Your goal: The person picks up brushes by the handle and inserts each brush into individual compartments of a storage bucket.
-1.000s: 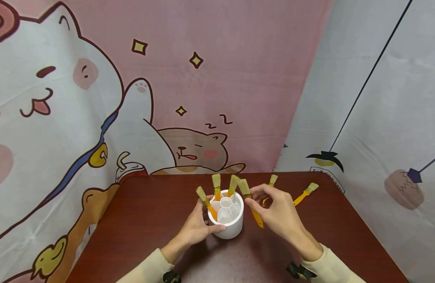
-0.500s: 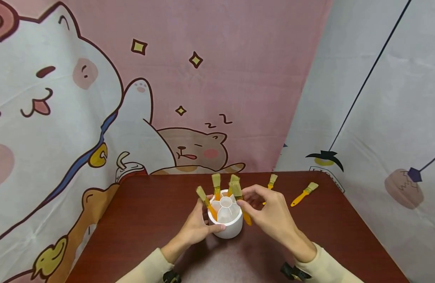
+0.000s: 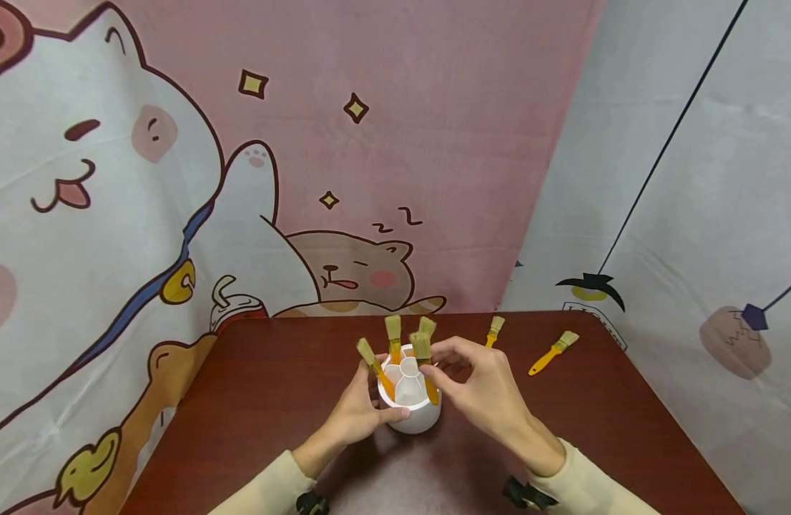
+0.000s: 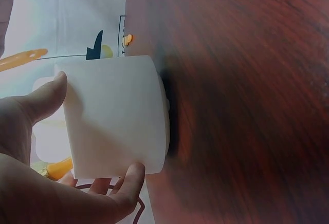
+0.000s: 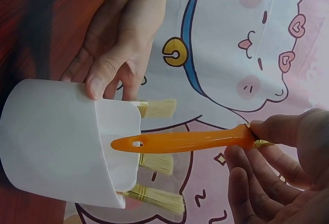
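A white round brush holder (image 3: 418, 423) with petal-like compartments around a central ring stands on the table, steadied by my left hand (image 3: 352, 416). Its thumb lies at the rim and the other fingers reach around the far side. Three paintbrushes stand in the holder, bristles up: one leaning left (image 3: 367, 352), one at the back (image 3: 393, 330) and one at back right (image 3: 428, 326). My right hand (image 3: 488, 390) pinches another paintbrush (image 3: 421, 347) near its ferrule, bristles up. In the right wrist view its orange handle (image 5: 190, 141) points to the holder's opening, the tip overlapping the rim.
Two more paintbrushes lie on the dark red table (image 3: 267, 400) to the right: one behind my right hand (image 3: 495, 329), one farther right (image 3: 553, 353). A cartoon-printed cloth (image 3: 473, 143) hangs behind the table's back edge.
My right hand has carried its paintbrush left, from beside the holder to over its right rim. The left hand and the holder have stayed in place.
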### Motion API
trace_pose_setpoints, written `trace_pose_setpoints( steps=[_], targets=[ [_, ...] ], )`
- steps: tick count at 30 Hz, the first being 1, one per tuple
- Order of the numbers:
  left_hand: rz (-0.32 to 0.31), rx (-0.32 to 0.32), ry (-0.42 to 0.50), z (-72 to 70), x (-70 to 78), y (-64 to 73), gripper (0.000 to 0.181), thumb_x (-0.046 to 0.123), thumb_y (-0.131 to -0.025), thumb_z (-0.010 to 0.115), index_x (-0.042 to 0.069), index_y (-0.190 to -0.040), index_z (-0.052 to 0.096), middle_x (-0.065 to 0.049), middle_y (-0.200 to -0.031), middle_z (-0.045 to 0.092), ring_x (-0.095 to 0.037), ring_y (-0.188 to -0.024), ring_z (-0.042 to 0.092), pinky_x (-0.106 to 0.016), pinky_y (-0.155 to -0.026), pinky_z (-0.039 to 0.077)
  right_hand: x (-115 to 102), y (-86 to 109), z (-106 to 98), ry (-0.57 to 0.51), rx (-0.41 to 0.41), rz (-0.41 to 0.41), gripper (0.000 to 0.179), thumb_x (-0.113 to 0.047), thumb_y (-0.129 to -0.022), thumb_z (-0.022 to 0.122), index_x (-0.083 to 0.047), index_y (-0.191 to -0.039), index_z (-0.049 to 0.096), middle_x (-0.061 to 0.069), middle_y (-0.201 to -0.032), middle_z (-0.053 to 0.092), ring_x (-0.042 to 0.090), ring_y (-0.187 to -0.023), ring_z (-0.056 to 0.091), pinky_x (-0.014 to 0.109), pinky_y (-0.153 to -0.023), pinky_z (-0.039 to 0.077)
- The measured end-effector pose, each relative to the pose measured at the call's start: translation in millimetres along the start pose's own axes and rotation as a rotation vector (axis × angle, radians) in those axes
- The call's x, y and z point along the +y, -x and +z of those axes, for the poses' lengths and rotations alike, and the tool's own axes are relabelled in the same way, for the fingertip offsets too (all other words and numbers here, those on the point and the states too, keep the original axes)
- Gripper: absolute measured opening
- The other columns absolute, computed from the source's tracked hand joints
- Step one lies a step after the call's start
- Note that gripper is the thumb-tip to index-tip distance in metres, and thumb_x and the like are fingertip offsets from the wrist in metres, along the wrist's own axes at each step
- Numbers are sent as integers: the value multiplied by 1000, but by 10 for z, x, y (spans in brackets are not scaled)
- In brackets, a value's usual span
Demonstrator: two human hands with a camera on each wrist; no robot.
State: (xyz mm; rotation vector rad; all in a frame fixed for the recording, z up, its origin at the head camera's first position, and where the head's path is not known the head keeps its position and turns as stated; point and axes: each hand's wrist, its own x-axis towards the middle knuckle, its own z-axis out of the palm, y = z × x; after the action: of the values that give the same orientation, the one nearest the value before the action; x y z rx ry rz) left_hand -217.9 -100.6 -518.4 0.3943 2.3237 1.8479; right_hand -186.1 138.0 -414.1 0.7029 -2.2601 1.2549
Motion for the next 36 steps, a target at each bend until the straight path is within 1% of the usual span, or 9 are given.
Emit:
trace_pose_setpoints(
  steps=[4,10,16,17,24,28,29,33,36],
  targets=[
    [2,-1,4,-1,1,-2,102,14,-79,97,16,-159,33,-19,-147,60,-35,-127,67,-52,-101,60,-3,3,30,-2,-3,-4,22,-19,-88,90,-25,-105,76,-14,-91,77,2,-73,71,28,-65,62],
    [-2,-7,7,-6,-1,-1,102,15,-79,97,16,-159,32,-18,-147,60,-33,-128,67,-50,-100,60,6,9,77,-20,-26,-4,23,-21,-90,89,-29,-108,77,-15,-95,79,3,-79,74,32,-68,63],
    [2,-11,16,-6,0,-5,102,14,-80,96,17,-159,32,-17,-147,60,-33,-128,67,-51,-101,60,50,25,153,-22,-27,-38,24,-17,-89,89,-27,-108,77,-13,-95,79,3,-82,75,23,-68,61],
    [3,-11,17,-7,2,-4,102,14,-80,96,17,-159,32,-17,-147,60,-33,-128,66,-51,-101,60,61,31,166,-15,-26,-44,25,-17,-89,90,-27,-108,77,-13,-95,79,3,-82,74,22,-68,61],
    [3,-20,15,-9,10,5,102,14,-80,96,16,-159,31,-17,-148,59,-34,-129,66,-52,-101,59,158,87,265,24,-35,-80,27,-13,-87,90,-27,-106,78,-14,-96,79,1,-79,72,26,-62,59],
    [6,-24,14,-14,16,7,102,14,-80,96,16,-159,31,-17,-148,59,-34,-129,66,-52,-101,60,220,115,308,69,-51,-98,26,-13,-87,90,-28,-106,78,-16,-95,78,-2,-77,69,19,-61,54],
    [6,-25,15,-14,16,7,102,14,-80,96,16,-159,31,-17,-148,59,-34,-129,66,-52,-101,60,234,120,319,77,-54,-107,26,-13,-88,90,-28,-106,79,-16,-95,78,-2,-77,69,19,-60,53],
    [5,-27,21,-15,10,5,102,14,-80,96,16,-159,32,-17,-148,59,-34,-129,66,-51,-100,60,289,143,365,93,-62,-148,25,-12,-88,89,-26,-106,80,-15,-98,78,-2,-77,67,22,-58,54],
    [7,-30,28,-10,-1,3,102,13,-80,96,16,-159,32,-17,-147,60,-33,-129,67,-49,-100,60,327,165,401,89,-67,-180,26,-10,-88,89,-25,-107,80,-12,-102,79,2,-80,70,25,-59,56]
  ],
)
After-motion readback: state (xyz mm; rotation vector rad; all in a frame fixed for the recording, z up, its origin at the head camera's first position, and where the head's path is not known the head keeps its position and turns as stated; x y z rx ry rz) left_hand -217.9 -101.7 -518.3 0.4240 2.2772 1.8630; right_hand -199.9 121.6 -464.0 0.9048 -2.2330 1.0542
